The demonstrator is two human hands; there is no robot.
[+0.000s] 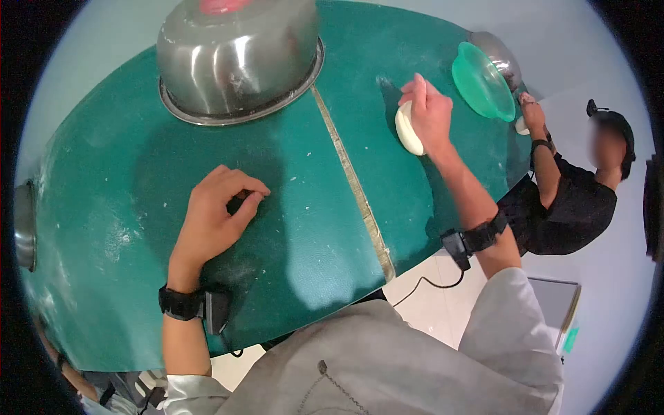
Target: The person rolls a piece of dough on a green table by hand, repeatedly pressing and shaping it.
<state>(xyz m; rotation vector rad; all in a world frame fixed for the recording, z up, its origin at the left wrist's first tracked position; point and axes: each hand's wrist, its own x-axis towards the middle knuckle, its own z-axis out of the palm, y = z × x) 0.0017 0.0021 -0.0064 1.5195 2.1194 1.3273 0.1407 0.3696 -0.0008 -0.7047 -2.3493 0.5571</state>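
Observation:
On the green tabletop [277,242], my left hand [218,214] has its fingers curled, with thumb and forefinger tips close together. Whatever may be between those tips is hidden. My right hand [430,117] is closed over a pale, smooth, oblong piece of dough [409,131]. Part of the dough shows along the left side of the palm; the rest is covered by the hand. A large upturned steel bowl [238,69] lies beyond my left hand. White flour-like smears and crumbs dot the surface around both hands.
A pale seam strip [353,183] crosses the table between my hands. A green plastic bowl [484,83] leans by another metal bowl [499,59] at right. There a co-worker's hand [531,111] holds something white. Another person's arm [72,373] shows at lower left.

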